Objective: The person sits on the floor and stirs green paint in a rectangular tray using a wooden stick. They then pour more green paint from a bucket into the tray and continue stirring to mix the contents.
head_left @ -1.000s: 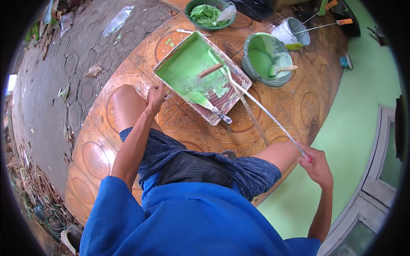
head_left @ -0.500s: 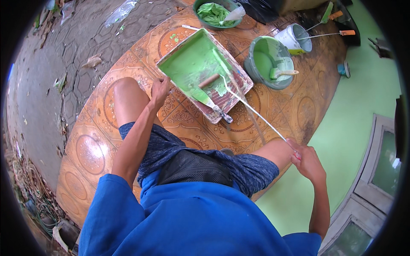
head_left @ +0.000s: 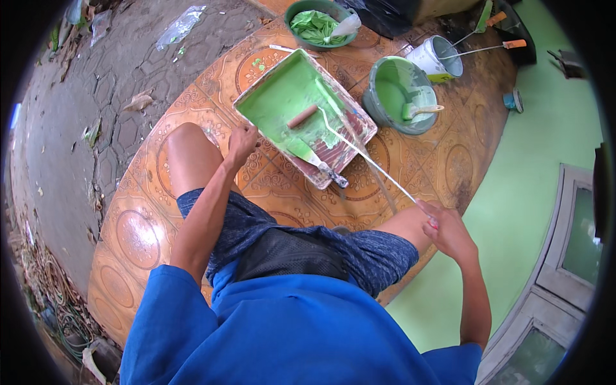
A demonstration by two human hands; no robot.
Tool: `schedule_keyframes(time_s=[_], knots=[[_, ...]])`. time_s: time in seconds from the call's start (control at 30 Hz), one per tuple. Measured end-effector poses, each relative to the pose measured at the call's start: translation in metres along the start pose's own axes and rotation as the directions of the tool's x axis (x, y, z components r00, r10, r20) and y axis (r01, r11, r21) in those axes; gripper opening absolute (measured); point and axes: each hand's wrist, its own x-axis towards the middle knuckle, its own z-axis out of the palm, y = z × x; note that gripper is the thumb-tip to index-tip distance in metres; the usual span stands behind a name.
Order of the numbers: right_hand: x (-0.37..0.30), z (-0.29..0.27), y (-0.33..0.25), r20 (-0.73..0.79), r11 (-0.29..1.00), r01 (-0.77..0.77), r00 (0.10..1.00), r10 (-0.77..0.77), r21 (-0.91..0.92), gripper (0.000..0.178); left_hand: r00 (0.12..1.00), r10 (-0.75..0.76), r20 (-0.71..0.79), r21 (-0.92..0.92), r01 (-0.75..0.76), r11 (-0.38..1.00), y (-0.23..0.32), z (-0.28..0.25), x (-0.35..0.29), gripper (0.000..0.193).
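Note:
My right hand (head_left: pixel 449 231) is closed round the handle end of a paint roller; its long pale rod reaches forward left to a brownish roller sleeve (head_left: pixel 303 117) lying in the paint tray (head_left: pixel 360 115). Green paint covers much of the tray's bed. My left hand (head_left: pixel 244 142) is curled beside the tray's left rim; whether it grips the rim is hidden. At the tray's near end lies a scraper (head_left: pixel 308 154), its blade green and its handle blotched dark. A thin stick (head_left: pixel 372 163) with a green-coated end slants across the tray's right side.
Right of the tray stands a grey-green bucket (head_left: pixel 378 102) of green paint, a brush (head_left: pixel 423 110) across its rim. Behind it are a white pail (head_left: pixel 423 61) and orange-handled tools (head_left: pixel 513 43). A basin (head_left: pixel 301 38) holds a green bag. A green wall (head_left: pixel 513 167) borders the right.
The roller sleeve has shifted slightly left within the tray, and my right hand has moved forward and left with the handle. My left hand stays by the tray's rim.

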Motion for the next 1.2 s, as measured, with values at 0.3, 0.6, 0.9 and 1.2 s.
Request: schedule_keyframes(time_s=[0.3, 0.6, 0.9, 1.2], knots=[[-0.046, -0.022, 0.017, -0.1, 0.962, -0.044, 0.992, 0.074, 0.27, 0.05, 0.972, -0.064, -0.225, -0.087, 0.046, 0.995, 0.004, -0.006, -0.004, 0.051], [-0.067, -0.041, 0.05, -0.235, 0.867, -0.266, 0.891, 0.388, 0.422, 0.05, 0.956, -0.058, -0.289, -0.256, -0.019, 0.966, 0.009, 0.004, -0.006, 0.043], [0.007, -0.047, 0.109, -0.13, 0.946, -0.239, 0.954, 0.271, 0.219, 0.051, 0.983, 0.031, -0.181, -0.323, -0.089, 0.942, -0.009, 0.004, 0.003, 0.025], [0.031, -0.069, 0.092, -0.04, 0.939, -0.273, 0.957, 0.287, 0.209, 0.05, 0.991, 0.033, -0.13, -0.105, -0.047, 0.993, 0.001, 0.006, -0.004, 0.029]])
